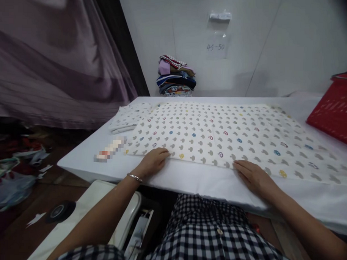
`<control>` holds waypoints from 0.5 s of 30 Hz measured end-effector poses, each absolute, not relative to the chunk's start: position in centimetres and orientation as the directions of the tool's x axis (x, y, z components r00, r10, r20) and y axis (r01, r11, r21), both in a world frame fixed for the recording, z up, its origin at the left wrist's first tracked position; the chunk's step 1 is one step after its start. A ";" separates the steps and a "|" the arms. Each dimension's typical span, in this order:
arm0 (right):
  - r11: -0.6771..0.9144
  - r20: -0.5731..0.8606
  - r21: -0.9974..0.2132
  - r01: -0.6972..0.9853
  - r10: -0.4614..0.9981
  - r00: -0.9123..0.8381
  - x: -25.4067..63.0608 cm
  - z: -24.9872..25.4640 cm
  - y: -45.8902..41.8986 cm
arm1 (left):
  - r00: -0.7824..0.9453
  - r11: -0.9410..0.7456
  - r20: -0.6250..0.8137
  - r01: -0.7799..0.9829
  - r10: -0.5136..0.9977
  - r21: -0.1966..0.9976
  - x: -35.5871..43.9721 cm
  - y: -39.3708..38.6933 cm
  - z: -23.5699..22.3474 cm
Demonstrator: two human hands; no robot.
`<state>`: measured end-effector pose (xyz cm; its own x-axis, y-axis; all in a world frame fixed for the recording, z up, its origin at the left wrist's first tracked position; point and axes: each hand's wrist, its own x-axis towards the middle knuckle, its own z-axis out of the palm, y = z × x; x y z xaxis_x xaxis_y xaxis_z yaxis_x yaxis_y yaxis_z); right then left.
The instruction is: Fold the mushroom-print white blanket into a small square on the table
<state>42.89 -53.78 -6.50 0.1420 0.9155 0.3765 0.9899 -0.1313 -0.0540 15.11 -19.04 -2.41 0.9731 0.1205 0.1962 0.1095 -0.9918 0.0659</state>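
Cloth (203,130) spans mid-frame, left hand (154,159) and right hand (253,177) palm-down, fingers extended, at its lower edge; I judge this smoothing, needing light, even strokes next.

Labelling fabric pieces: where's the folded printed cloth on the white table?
In the head view's left half, the folded cloth lies on the table, just left of the spread mushroom-print cloth and beyond the left hand.

hands (154,160) x2 | sprd cloth (199,129) x1 | clthg pile (177,77) x1 | bracelet (134,177) x1
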 end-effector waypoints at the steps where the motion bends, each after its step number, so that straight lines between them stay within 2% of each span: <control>1: -0.138 0.368 -0.043 0.990 0.919 0.144 43.2 -6.5 -53.9 | 0.975 -0.992 0.185 0.118 0.126 0.053 15.0 -18.9 -2.4; 8: -0.249 0.360 -0.060 0.967 0.898 0.254 43.6 -5.9 -53.4 | 0.927 -0.935 0.146 0.353 0.345 -0.030 15.1 -18.1 -1.9; 12: -0.217 0.424 -0.070 0.974 0.877 0.226 43.9 -6.9 -53.6 | 0.903 -0.910 0.148 0.413 0.404 -0.037 14.6 -17.7 -2.0; 15: -0.183 0.448 -0.063 0.981 0.873 0.192 44.3 -7.6 -54.2 | 0.884 -0.894 0.150 0.447 0.443 0.008 14.1 -17.5 -2.2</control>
